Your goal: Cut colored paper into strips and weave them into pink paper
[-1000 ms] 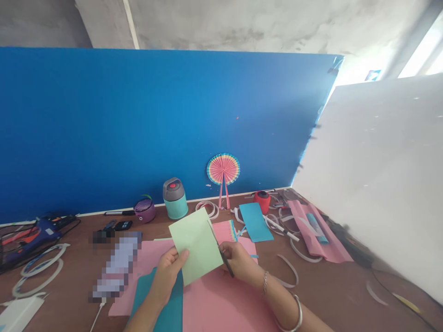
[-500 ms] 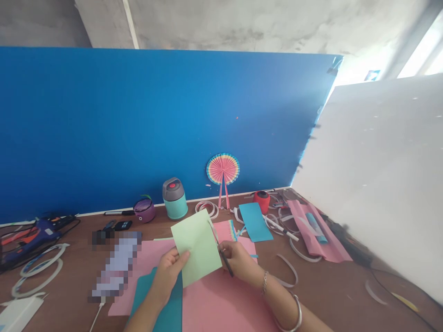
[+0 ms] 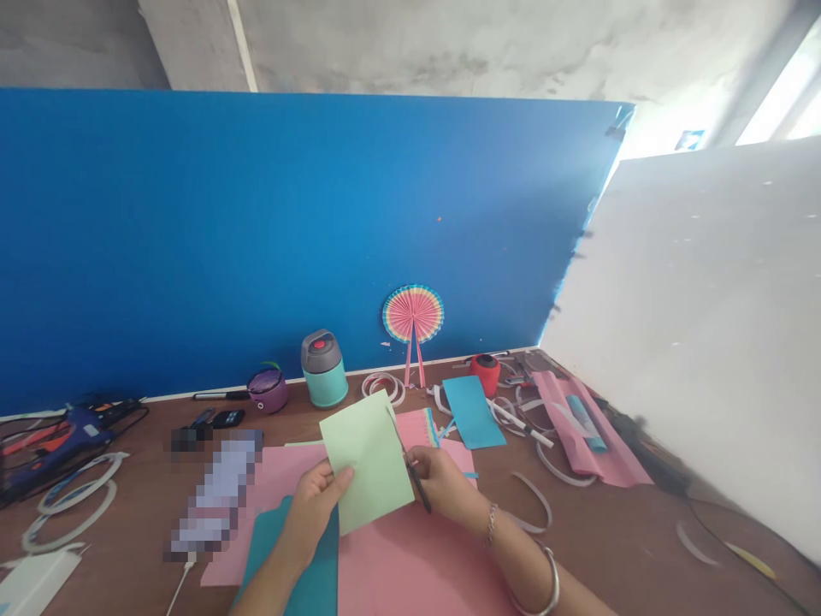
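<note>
My left hand (image 3: 312, 505) pinches the lower left edge of a light green sheet of paper (image 3: 367, 458), held tilted above the table. My right hand (image 3: 447, 486) grips a pair of scissors (image 3: 407, 464), whose blades lie along the sheet's right edge. Under both hands lie a large pink sheet (image 3: 410, 560) and a teal sheet (image 3: 308, 569) on the brown table (image 3: 616, 530).
At the back stand a teal flask (image 3: 324, 368), a purple cup (image 3: 268, 390), a red round object (image 3: 485, 373) and a paper fan (image 3: 413, 315) against the blue board. A glue gun (image 3: 57, 432) lies left. White rings, paper strips and pink sheets (image 3: 581, 428) lie around.
The green sheet and the scissors have shifted very slightly to the right; both hands hold much as before.
</note>
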A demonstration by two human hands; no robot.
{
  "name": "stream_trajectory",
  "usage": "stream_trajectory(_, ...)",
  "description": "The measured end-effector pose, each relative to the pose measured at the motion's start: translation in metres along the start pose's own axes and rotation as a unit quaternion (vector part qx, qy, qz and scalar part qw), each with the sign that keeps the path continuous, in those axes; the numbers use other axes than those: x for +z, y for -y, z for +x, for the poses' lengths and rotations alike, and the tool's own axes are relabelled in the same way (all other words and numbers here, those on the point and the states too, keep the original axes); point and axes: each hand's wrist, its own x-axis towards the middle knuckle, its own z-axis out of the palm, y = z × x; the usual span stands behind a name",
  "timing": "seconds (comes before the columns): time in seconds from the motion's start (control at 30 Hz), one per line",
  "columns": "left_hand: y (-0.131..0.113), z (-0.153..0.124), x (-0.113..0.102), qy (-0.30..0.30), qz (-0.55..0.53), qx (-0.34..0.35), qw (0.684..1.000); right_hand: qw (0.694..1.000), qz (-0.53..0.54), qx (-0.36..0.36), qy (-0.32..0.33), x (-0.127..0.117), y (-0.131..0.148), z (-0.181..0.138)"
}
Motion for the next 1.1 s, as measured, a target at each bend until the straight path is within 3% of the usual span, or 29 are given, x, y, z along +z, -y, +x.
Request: stream_trajectory(1.1,0.0009,-0.0006,0.0026,0.015,0.034,-0.009,0.999,1.000,-0.011,-0.026,-0.012,0.0007,-0.0032,0.0009)
